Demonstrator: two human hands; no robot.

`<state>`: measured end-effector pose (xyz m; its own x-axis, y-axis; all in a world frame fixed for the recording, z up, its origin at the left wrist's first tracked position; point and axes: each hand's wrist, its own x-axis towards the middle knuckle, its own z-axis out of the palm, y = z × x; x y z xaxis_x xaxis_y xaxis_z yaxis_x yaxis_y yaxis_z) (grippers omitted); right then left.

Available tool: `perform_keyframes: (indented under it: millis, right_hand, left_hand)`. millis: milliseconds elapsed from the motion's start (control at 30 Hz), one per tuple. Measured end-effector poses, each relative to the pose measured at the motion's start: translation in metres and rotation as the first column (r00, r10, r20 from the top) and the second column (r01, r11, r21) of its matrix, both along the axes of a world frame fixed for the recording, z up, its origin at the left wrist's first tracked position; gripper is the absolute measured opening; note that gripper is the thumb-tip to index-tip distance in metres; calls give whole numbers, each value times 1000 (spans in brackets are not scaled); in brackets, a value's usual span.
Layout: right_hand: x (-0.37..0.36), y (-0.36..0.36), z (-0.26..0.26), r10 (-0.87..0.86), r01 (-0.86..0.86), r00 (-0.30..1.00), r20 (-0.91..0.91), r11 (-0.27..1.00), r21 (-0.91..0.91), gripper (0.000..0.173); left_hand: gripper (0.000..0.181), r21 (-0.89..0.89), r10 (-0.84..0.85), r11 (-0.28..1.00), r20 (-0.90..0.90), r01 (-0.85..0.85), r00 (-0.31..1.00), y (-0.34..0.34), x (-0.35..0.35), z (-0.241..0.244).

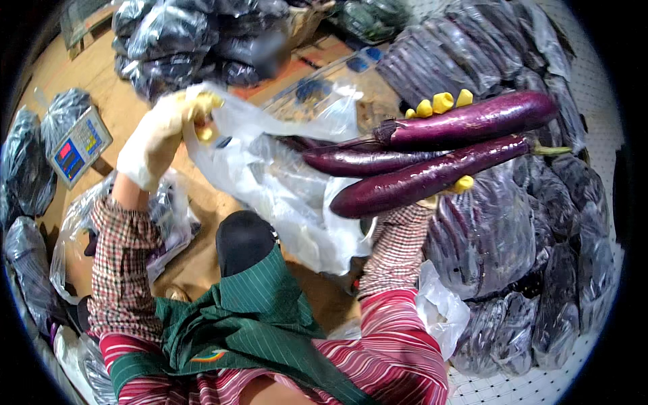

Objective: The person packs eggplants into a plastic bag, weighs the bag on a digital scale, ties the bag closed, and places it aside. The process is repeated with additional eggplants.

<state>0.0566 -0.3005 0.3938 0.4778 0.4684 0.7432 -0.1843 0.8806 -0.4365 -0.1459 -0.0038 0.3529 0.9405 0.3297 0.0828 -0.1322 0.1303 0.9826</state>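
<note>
My left hand [164, 126] wears a white glove with yellow fingertips and grips the edge of a translucent plastic bag [283, 197]. The bag hangs open in front of me. From below, my right hand [443, 103] holds several long purple eggplants, its yellow-gloved fingertips showing past their edges. The upper eggplant [471, 119] points its calyx toward the bag. Beneath it, another eggplant [349, 162] reaches over the bag's mouth. The lowest eggplant [430, 174] has its green stem to the right. Most of my right palm is hidden behind them.
Bagged eggplants [481, 233] are stacked on the right, with more packed bags [172, 40] at the far left. A digital scale display [80, 147] stands at left. An open plastic bag [172, 223] with dark produce lies below my left forearm. My knee [246, 243] juts up centrally.
</note>
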Motion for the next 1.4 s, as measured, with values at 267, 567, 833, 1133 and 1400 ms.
perform_keyframes:
  millis: [267, 567, 833, 1133, 1400]
  right_hand:
    - [-36, 42, 44, 404, -446, 894, 195, 846, 293, 94]
    - [-159, 103, 4, 350, -336, 922, -167, 936, 103, 98]
    - [-196, 112, 31, 287, -278, 958, 2, 930, -242, 103]
    - [-286, 215, -17, 559, -192, 766, 316, 669, -718, 93]
    - [-325, 307, -101, 825, 18, 76, 561, 561, -828, 96]
  left_hand:
    - [56, 559, 620, 640, 28, -527, 784, -75, -69, 74]
    - [34, 679, 545, 515, 213, -524, 811, -138, -162, 85]
    - [87, 830, 903, -328, 416, -452, 108, -32, -257, 55]
    - [102, 962, 907, -210, 125, -173, -401, -4, -342, -31]
    - [14, 526, 990, 5, -124, -850, -70, 61, -433, -79]
